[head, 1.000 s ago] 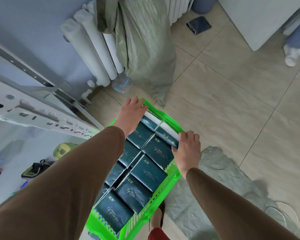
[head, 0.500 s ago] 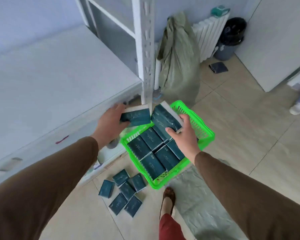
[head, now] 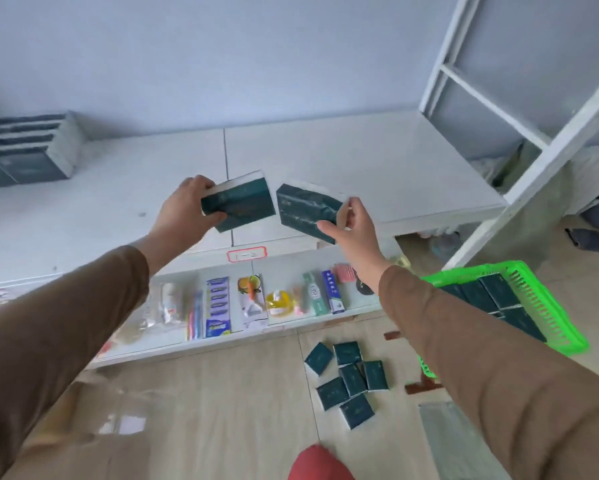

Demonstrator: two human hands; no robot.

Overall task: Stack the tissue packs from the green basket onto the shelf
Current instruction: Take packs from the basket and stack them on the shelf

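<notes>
Both of my hands are full: my left hand (head: 182,216) grips one dark green tissue pack (head: 239,206) by its left end, fingers wrapped around the edge, and my right hand (head: 351,226) pinches a second pack (head: 306,211) by its right end between thumb and fingers. Each pack hangs above the white shelf top (head: 325,157), over its front edge, with the two nearly meeting in the middle.

What the next move turns on, as I judge it, is the existing stack of packs (head: 24,150), which sits at the far left of the shelf top against the wall, well apart from both hands. My left hand is the nearer one. The stacked packs lie flat with their long sides running left to right, while mine are both tilted (the right one more so), so they need levelling before they go down.

Nothing stands on the shelf top between my hands and that stack. Below the shelf top, a lower ledge carries small toiletry items (head: 218,306). Right of the shelf, the green basket (head: 547,306) holds more packs, and six loose packs (head: 346,379) lie on the floor in front of it.
</notes>
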